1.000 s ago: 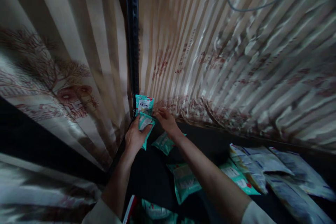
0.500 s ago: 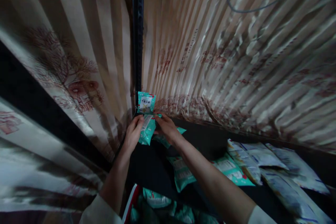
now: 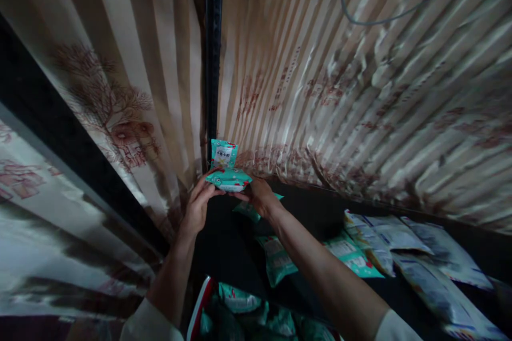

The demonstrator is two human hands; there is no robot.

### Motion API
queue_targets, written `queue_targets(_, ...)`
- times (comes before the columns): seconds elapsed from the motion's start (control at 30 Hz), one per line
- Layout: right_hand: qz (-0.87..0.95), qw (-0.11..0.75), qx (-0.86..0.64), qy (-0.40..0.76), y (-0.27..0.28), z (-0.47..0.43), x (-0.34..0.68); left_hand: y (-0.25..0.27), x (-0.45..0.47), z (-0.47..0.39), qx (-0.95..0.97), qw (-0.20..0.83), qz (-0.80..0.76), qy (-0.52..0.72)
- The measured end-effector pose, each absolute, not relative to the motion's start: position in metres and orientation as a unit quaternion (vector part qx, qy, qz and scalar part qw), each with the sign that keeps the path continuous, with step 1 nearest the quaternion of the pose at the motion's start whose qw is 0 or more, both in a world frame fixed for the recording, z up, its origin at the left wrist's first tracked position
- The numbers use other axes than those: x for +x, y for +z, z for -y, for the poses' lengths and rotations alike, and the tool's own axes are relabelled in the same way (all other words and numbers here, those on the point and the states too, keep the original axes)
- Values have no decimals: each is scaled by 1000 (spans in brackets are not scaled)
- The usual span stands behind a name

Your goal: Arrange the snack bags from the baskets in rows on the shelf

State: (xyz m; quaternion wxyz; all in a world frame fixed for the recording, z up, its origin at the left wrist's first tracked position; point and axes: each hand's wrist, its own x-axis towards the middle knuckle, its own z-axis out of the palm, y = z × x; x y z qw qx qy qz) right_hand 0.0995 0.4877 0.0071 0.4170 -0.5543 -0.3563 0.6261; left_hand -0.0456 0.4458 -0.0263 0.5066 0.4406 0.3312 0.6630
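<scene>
Between my two hands is a teal snack packet (image 3: 229, 178), tilted so that I see it nearly edge-on. My left hand (image 3: 199, 200) grips its left end, and my right hand (image 3: 259, 196) has its right end, with those fingers partly hidden. Right behind it, another teal packet (image 3: 224, 152) with a white label stands upright in the corner by the black post. Under my right hand and wrist lies a further teal packet (image 3: 248, 211) on the black surface.
More teal packets (image 3: 276, 261) (image 3: 354, 257) lie beside my right forearm. Several white-and-blue bags (image 3: 400, 234) lie at the right. Close to me, a red-and-white-edged container (image 3: 199, 306) holds several teal packets. Patterned curtains (image 3: 280, 64) and a black post (image 3: 214, 48) enclose the corner.
The packet in my hands has turned from hanging face-on to lying nearly flat and edge-on. My hands have shifted around its ends. The upright packet behind it stays in place.
</scene>
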Motion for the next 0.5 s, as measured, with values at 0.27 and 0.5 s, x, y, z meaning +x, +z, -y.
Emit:
queue_targets(0.27, 463, 370, -617, 517, -1, -486, 105, -29, -40, -463, 417, 441, -447, 657)
queue_targets(0.5, 614, 392, -544, 417, -8, -484, 109, -33, -39, -476, 418, 403, -515, 631)
